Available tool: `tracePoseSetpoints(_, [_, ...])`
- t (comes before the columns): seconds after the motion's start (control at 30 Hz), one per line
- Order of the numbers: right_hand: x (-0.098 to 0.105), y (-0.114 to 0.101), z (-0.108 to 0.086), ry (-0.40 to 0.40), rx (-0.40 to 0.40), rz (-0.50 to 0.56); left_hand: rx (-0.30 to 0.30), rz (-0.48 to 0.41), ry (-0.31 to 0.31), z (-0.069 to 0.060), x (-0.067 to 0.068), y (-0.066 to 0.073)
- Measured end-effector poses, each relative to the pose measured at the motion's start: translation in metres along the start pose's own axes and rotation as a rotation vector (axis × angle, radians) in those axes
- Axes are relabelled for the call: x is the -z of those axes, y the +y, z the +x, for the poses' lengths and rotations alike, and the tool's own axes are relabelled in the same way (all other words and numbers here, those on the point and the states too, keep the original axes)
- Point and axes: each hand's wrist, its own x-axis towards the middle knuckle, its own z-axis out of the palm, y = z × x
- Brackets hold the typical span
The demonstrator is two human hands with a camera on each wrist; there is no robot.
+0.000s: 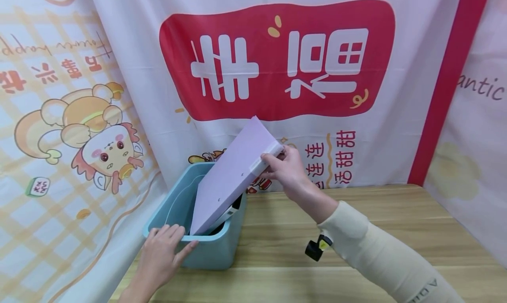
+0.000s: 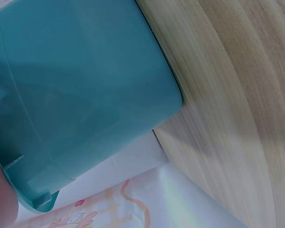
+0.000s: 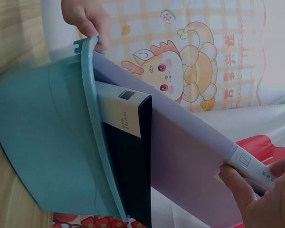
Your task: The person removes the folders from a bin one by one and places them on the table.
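A light purple file folder slants up out of a teal plastic bin, its lower corner inside. My right hand pinches the folder's spine near the white label, thumb on one side and fingers on the other. Under it, a black clip file with a white label band leans in the bin, its top edge above the rim. My left hand grips the bin's near left rim, fingers over the edge and thumb outside. In the left wrist view the bin's wall fills much of the frame.
The bin stands on a wood-grain table, close to the back. A white cloth with a red printed panel hangs behind. On the left hangs a cartoon-printed cloth. A small black device hangs at the right sleeve.
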Motion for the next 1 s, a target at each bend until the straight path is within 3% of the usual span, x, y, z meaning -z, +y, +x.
tracePoseSetpoints(1.0, [0.024, -0.019, 0.001, 0.044, -0.02, -0.027, 0.029, 0.015, -0.036, -0.001, 0.0, 0.0])
